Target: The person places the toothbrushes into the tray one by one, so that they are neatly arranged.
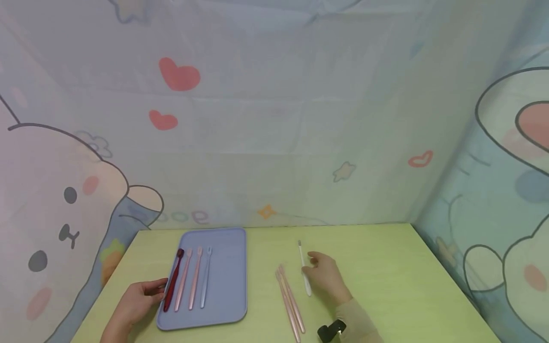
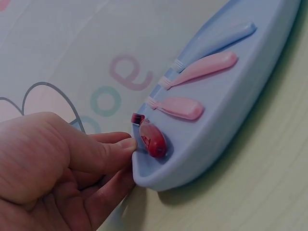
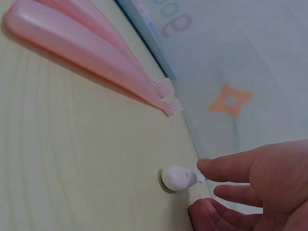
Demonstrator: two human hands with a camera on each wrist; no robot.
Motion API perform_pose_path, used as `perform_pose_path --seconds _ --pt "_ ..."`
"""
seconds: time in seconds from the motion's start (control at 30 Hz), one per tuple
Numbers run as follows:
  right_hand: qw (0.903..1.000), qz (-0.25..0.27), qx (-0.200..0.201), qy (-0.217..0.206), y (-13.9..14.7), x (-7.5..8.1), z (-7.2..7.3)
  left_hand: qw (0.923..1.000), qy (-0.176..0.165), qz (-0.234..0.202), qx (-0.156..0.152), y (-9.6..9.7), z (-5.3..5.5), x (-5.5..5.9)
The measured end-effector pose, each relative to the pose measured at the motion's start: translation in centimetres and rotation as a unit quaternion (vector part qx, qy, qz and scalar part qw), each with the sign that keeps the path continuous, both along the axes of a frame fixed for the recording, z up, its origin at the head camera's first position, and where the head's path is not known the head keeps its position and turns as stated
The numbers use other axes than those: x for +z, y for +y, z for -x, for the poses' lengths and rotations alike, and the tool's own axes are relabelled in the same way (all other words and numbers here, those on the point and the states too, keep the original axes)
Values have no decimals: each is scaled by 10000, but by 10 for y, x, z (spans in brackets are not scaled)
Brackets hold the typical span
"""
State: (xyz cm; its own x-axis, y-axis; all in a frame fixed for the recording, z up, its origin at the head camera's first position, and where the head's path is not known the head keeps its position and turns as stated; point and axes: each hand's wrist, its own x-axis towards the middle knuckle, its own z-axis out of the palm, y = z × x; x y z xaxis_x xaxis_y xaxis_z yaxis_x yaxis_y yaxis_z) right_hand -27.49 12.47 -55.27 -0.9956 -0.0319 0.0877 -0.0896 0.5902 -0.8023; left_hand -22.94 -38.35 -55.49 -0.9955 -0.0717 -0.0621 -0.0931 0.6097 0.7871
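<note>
"Tray first, the pale blue one: what's the left hand doing with it?"

"Gripping it. Thumb and fingers pinch the rim on its left side, close by the dark red toothbrush."

"That one's inside, then?"

"Yes, with three more in a row beside it: a pink toothbrush, a second pink toothbrush, then a light blue toothbrush. They sit toward the tray's left, every head pointing at the wall cloth."

"And over here, the right hand?"

"Right beside the white toothbrush, which lies on the yellow-green table, well apart from the tray. The fingers are loosely bent, with a gap between them and the thumb, so it isn't gripping. Whether a fingertip touches the brush, I can't tell."

"I see more pink in between."

"Two loose pink toothbrushes, close together on the tabletop, between the tray and the white one, heads away from us as well."

"What's that black object by the pale sleeve?"

"Something small, near the right cuff. I can't make it out. Behind everything, the cloth has red hearts printed on it."
</note>
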Motion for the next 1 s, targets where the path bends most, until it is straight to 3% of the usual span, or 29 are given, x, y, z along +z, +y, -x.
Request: perform_pose_path --seconds 0.4,1.0 --pt "9978 -594 291 11 -5 4 8 10000 -24 9 32 2 -1 1" --pt "9974 -567 381 -238 -7 2 15 9999 -75 96 33 3 -1 4"
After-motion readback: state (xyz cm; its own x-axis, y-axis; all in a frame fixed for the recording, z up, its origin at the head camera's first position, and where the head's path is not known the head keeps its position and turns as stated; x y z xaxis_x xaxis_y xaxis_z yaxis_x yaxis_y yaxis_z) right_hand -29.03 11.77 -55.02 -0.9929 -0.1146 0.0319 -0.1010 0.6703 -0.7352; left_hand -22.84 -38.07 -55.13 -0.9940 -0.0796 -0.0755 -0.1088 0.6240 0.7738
